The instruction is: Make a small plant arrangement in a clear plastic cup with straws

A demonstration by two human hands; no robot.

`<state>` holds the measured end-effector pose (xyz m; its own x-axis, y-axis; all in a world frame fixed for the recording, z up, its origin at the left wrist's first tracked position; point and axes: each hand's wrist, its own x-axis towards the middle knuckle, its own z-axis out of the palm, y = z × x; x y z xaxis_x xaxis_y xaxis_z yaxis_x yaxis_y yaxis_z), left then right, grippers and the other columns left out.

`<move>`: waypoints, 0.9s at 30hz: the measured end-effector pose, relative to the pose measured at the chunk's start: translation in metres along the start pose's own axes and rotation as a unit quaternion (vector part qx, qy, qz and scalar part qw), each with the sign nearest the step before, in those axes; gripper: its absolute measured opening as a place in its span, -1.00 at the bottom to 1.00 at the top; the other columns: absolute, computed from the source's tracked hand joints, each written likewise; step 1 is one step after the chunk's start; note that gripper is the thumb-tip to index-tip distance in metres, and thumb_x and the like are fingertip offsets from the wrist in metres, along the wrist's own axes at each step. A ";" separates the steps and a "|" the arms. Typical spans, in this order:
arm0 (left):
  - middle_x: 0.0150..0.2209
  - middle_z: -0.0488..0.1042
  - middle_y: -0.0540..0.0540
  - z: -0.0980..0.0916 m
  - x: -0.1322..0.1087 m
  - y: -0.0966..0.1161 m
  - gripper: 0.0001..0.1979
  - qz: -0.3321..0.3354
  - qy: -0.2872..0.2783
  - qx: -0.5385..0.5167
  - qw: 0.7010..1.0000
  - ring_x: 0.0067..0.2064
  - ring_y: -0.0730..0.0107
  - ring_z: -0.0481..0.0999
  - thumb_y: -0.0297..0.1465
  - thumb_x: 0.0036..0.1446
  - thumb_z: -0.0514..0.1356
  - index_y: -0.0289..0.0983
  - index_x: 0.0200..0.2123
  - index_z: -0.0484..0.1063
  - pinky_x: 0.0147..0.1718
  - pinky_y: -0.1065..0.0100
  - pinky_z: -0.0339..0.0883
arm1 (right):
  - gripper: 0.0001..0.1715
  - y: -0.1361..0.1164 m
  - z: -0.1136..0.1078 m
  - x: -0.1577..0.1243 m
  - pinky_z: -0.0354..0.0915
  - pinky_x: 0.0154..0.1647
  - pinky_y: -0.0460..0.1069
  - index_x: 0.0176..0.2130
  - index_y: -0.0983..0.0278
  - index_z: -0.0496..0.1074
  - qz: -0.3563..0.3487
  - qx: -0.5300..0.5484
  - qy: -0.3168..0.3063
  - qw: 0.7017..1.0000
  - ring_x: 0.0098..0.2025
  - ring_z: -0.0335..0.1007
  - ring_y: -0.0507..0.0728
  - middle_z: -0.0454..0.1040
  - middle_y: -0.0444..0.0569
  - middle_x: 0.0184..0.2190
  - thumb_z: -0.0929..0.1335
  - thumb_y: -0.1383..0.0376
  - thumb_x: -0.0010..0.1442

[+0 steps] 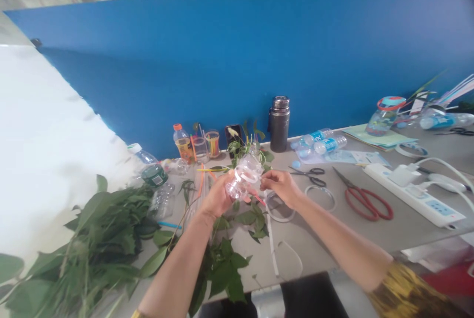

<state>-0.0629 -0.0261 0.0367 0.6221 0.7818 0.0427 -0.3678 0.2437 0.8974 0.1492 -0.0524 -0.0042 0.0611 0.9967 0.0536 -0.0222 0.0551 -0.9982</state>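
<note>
My left hand (219,194) is closed around a clear plastic bottle (246,172), tilted above the table. A pale band circles the bottle. Green sprigs (239,147) show just beyond its far end; whether they stand in it I cannot tell. At the bottle's right side my right hand (281,185) pinches what looks like the top of a narrow white strip (272,241), which hangs to the table. A pinkish-red piece (257,197) shows below the bottle, between the hands. Cut leaves (246,217) lie underneath.
Leafy branches (107,239) pile up at left. Black scissors (311,176), red-handled shears (365,199) and a white power strip (414,197) lie at right. A dark thermos (279,123), water bottles (329,144), an orange-capped bottle (183,144) and cups of straws (212,143) stand or lie behind.
</note>
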 end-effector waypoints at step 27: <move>-0.36 0.57 -0.10 0.024 0.000 -0.006 -0.59 0.090 0.157 0.142 0.973 -0.27 0.14 0.54 0.01 0.10 0.29 -0.24 -0.27 0.54 -0.38 0.27 0.41 | -0.63 -0.003 0.014 -0.022 0.20 -0.52 -0.10 -0.46 0.27 0.42 -0.125 0.008 -0.143 0.982 -0.57 0.27 -0.02 0.42 -0.15 -0.59 0.49 0.06 0.15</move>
<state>-0.0441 -0.0411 0.0415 0.3060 0.9452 0.1140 -0.2183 -0.0469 0.9748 0.1339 -0.0733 -0.0017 -0.2150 0.9277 0.3051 -0.0584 0.2996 -0.9523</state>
